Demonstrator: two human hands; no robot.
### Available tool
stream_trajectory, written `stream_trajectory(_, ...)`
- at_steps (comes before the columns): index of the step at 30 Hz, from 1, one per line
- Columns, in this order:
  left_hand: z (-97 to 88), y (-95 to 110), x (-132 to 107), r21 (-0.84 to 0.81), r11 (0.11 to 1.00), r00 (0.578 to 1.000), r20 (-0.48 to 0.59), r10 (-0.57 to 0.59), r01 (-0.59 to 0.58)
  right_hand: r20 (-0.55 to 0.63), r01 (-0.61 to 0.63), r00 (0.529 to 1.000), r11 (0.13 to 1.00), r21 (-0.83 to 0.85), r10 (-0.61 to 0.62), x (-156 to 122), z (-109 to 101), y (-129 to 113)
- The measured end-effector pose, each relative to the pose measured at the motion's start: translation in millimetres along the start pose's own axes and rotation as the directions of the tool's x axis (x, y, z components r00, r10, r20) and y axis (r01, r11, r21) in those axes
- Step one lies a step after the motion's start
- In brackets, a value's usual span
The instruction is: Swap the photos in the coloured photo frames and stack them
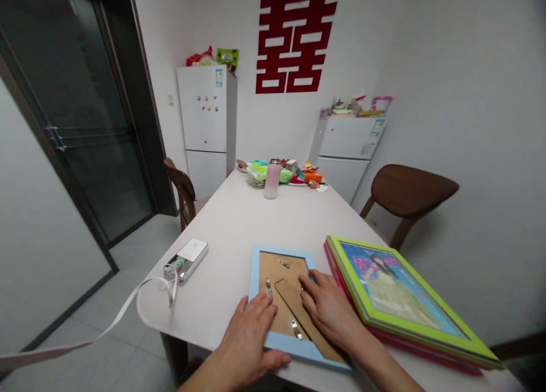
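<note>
A light-blue picture frame (255,267) lies face down on the table in front of me. Its brown backing board (273,262) carries a folded-down stand leg (294,301) and several small metal clips (296,328). My left hand (251,335) rests on the frame's left side, fingers stretched flat over the border and backing, thumb near the bottom edge. Bent over the right side is my right hand (330,306); its thumb and forefinger close around a small metal clip there, mostly hidden. Just right of it, a green-bordered picture frame (392,284) lies face up on a red frame (426,352).
A silver-and-white device (190,258) with a pale strap (123,318) sits at the table's left edge. Farther back stand a pink bottle (272,181) and assorted packets (285,176). Brown chairs (409,190) flank the white table (226,227).
</note>
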State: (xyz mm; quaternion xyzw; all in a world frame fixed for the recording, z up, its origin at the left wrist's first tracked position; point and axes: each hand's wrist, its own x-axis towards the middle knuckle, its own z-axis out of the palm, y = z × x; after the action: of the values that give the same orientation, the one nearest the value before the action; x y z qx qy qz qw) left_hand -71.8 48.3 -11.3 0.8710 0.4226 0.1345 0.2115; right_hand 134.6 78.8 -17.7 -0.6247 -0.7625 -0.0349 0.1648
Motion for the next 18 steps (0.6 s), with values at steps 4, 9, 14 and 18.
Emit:
stream_trajectory(4,2.0,-2.7,1.1,0.020,1.000,1.000,0.006,-0.011,0.011,0.004,-0.014,1.000,1.000,-0.016,0.014,2.5,1.1,0.6)
stream_trajectory(9,-0.6,-1.6,1.6,0.026,1.000,1.000,0.025,-0.003,0.003,0.003,-0.020,1.000,0.999,0.033,0.020,-0.4,1.5,3.5)
stream_trajectory(14,0.0,-2.6,0.9,0.029,0.999,1.000,-0.007,0.017,-0.017,-0.002,-0.037,0.999,0.996,0.083,0.037,3.5,3.6,9.8)
stream_trajectory(18,1.8,-4.6,1.3,0.041,0.999,0.999,-0.037,0.031,-0.029,0.002,-0.061,0.998,0.993,0.097,0.061,6.7,2.0,11.7)
